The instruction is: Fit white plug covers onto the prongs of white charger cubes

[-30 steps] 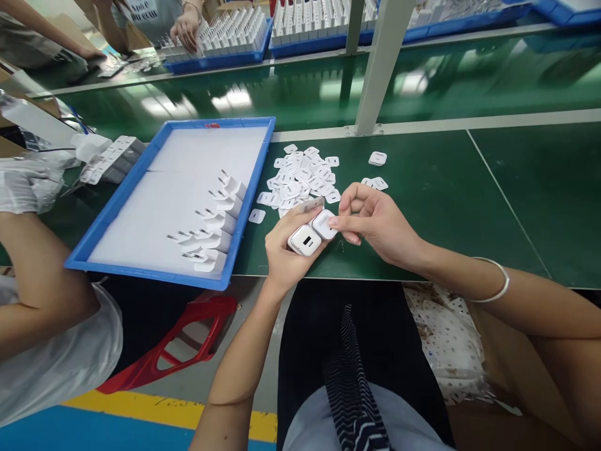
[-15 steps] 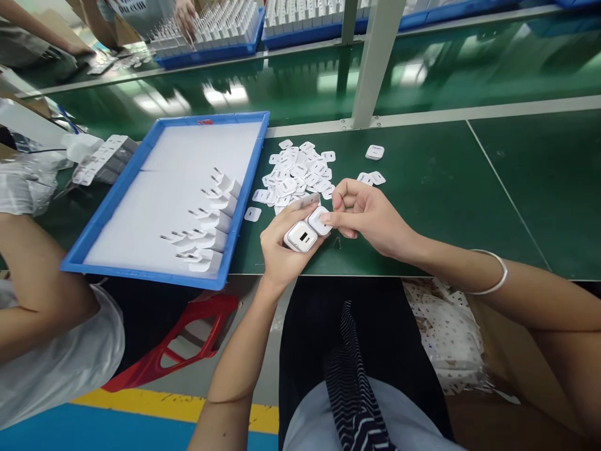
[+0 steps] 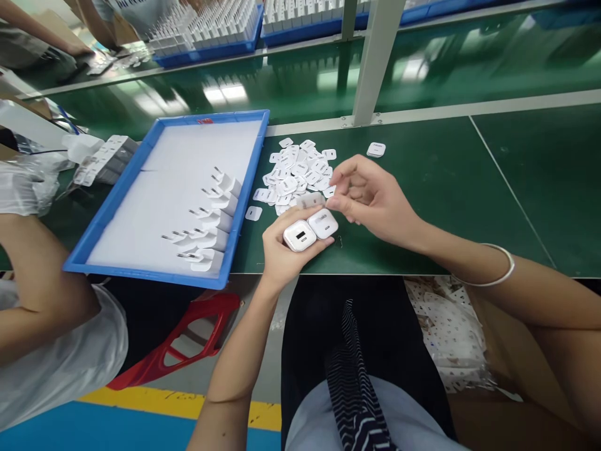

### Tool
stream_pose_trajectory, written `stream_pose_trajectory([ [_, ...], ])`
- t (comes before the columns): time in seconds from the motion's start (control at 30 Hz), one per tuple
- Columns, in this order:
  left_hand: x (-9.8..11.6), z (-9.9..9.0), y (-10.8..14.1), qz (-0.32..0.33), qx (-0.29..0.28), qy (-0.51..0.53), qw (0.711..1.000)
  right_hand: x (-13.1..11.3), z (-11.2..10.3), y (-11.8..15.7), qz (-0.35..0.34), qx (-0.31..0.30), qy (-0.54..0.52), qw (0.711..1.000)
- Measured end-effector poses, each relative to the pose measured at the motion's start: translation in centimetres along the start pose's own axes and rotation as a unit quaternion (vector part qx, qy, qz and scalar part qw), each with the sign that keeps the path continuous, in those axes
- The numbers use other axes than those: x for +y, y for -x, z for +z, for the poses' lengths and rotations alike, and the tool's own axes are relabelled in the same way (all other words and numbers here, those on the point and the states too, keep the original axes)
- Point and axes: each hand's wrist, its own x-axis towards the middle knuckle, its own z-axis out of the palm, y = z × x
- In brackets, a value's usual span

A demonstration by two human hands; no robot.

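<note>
My left hand (image 3: 286, 247) is closed around two white plug chargers, held side by side with their end faces up. The left charger (image 3: 299, 236) shows a dark port and a slim slot. On the right charger (image 3: 323, 223) the white face has a slim slot and faint print. A pale piece (image 3: 310, 200) stands just behind them, its kind unclear. My right hand (image 3: 375, 200) hovers just right of the chargers, thumb and forefinger apart, holding nothing I can see. Behind my hands lies a heap of small white face plates (image 3: 298, 169).
To the left is a blue tray (image 3: 164, 275) with several chargers, prongs up. A few plates (image 3: 376, 150) lie at the back right. A metal post (image 3: 375, 62) rises behind. A co-worker's arm (image 3: 42, 282) is at far left; more filled blue trays (image 3: 206, 56) stand beyond.
My right thumb has come off the right charger's face, and the right hand has moved up and away, its fingers opening. My left hand still holds the chargers.
</note>
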Motion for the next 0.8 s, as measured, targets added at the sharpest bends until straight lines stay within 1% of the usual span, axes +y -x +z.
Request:
stream_pose_trajectory([
  [0.07,-0.1,0.1,0.0,0.014,-0.025,0.002,1.000,-0.1,-0.3,-0.3,-0.058,-0.007,0.084,0.995],
  [0.17,-0.1,0.4,0.0,0.028,-0.054,0.001,0.998,-0.2,-0.6,-0.6,-0.133,-0.015,0.193,0.972],
  [0.2,-0.1,0.4,-0.1,0.029,-0.061,0.000,0.998,-0.2,-0.7,-0.7,-0.149,-0.011,0.215,0.965],
  [0.27,0.0,0.5,-0.1,0.027,-0.064,0.001,0.998,-0.5,-1.0,-0.7,-0.158,-0.002,0.231,0.960],
  [0.37,0.2,0.5,-0.2,0.029,-0.055,0.005,0.998,-1.0,-1.5,-0.7,-0.118,0.017,0.192,0.974],
  [0.43,0.1,0.5,-0.2,0.029,-0.047,-0.002,0.998,-1.3,-1.6,-0.7,-0.070,0.026,0.128,0.989],
  [0.5,0.0,0.5,-0.2,0.029,-0.033,-0.011,0.999,-1.4,-1.6,-0.6,-0.029,0.030,0.063,0.997],
  [0.63,-0.4,0.7,-0.3,0.036,0.008,-0.040,0.999,-1.5,-0.8,-0.1,0.008,0.051,-0.024,0.998],
  [0.7,-0.6,0.9,-0.3,0.037,0.023,-0.062,0.997,-1.6,-0.1,0.2,0.030,0.039,-0.061,0.997],
  [0.8,-0.7,1.0,-0.4,0.041,0.028,-0.078,0.996,-1.5,1.1,0.7,0.060,0.004,-0.105,0.993],
])
